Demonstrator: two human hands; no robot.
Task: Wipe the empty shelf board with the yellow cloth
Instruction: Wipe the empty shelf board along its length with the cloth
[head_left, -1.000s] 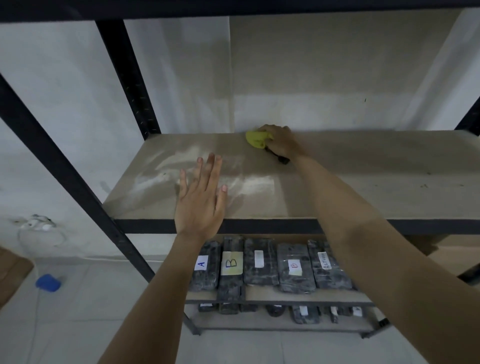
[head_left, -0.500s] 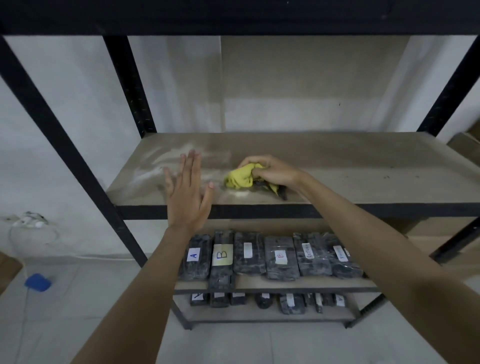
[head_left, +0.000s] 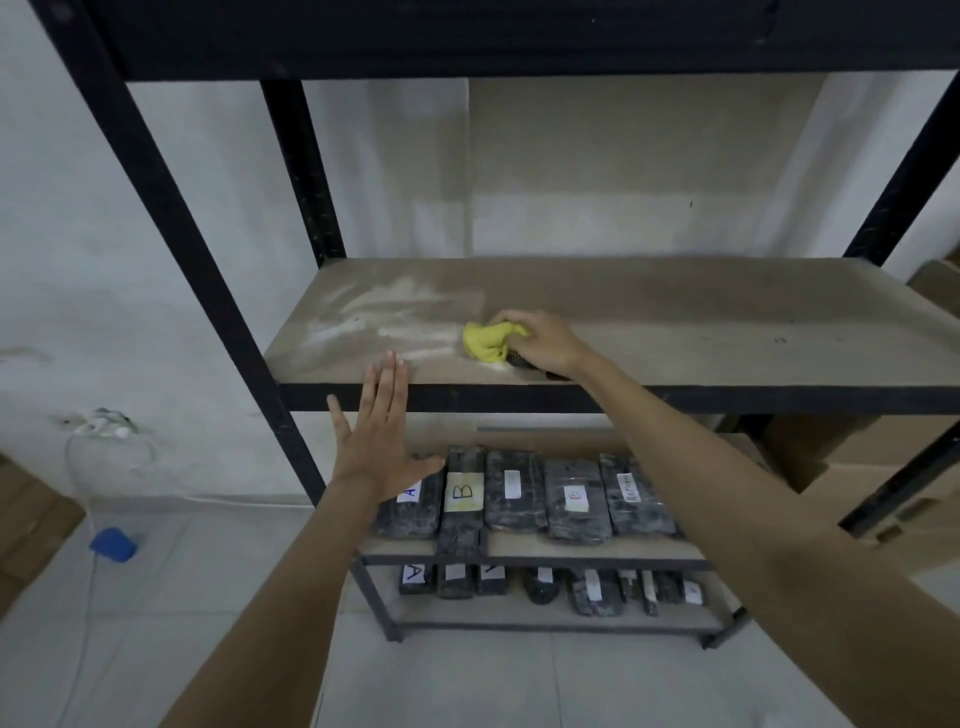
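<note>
Head view, one entry: over the last second I see the right hand (head_left: 543, 343) has drawn the yellow cloth (head_left: 488, 340) from the back edge of the shelf board (head_left: 675, 332) forward to near its front edge, and in the last half second the cloth has stayed near the front edge. The right fingers are curled over the bunched cloth and press it onto the board; a small dark item shows under the heel of that hand, too hidden for me to identify. The left hand (head_left: 376, 431) has dropped back from over the board; it now hangs in front of the board's front edge with flat, straight fingers, only the fingertips reaching the edge, holding nothing. My reading: one back-to-front stroke is finished near the board's middle, so wiping is under way but far from done. Pale dusty smears (head_left: 384, 322) remain on the board left of the cloth, and the long stretch right of the cloth looks dull and untouched. Surface is bare, matt, brownish board in a black metal rack (head_left: 171, 218). Below the board, a lower shelf carries wrapped dark bundles (head_left: 514, 491) with paper labels, more on the shelf beneath. Behind the board, white wall; left of it, on the tiled floor, a blue object (head_left: 111, 543) on a white cable; right of it, cardboard boxes (head_left: 852, 457).
</note>
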